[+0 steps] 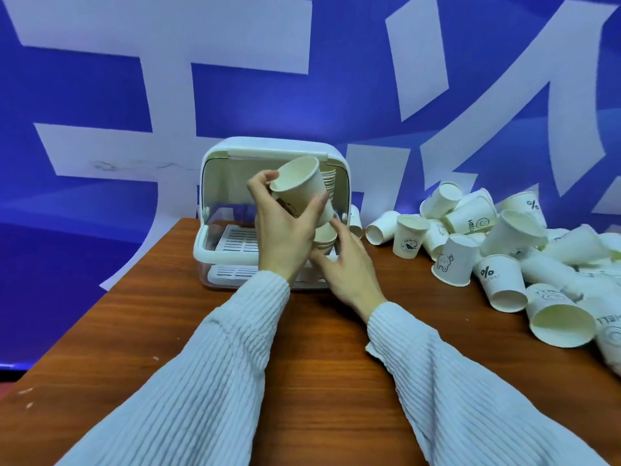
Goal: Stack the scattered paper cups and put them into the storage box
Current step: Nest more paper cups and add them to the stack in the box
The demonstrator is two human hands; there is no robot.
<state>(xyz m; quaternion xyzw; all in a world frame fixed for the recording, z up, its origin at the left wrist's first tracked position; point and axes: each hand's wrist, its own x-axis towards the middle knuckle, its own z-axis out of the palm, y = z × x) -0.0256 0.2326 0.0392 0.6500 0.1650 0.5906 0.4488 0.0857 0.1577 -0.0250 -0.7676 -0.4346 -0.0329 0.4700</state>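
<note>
My left hand point(285, 230) grips a stack of white paper cups point(302, 186), tilted with the open mouth up and to the left, right in front of the white storage box point(215, 173). The box's front stands open, and another stack of cups point(330, 179) is inside at the right. My right hand point(346, 264) reaches under the held stack, with its fingers spread at the cup rims point(325, 239) at the box's right front. A heap of loose white paper cups point(504, 250) lies on the table to the right.
The wooden table point(302, 364) runs from the box toward me, its left edge slanting from the box down to the lower left. A blue and white banner point(134, 95) hangs behind the box. Some loose cups lie on their sides near the right edge.
</note>
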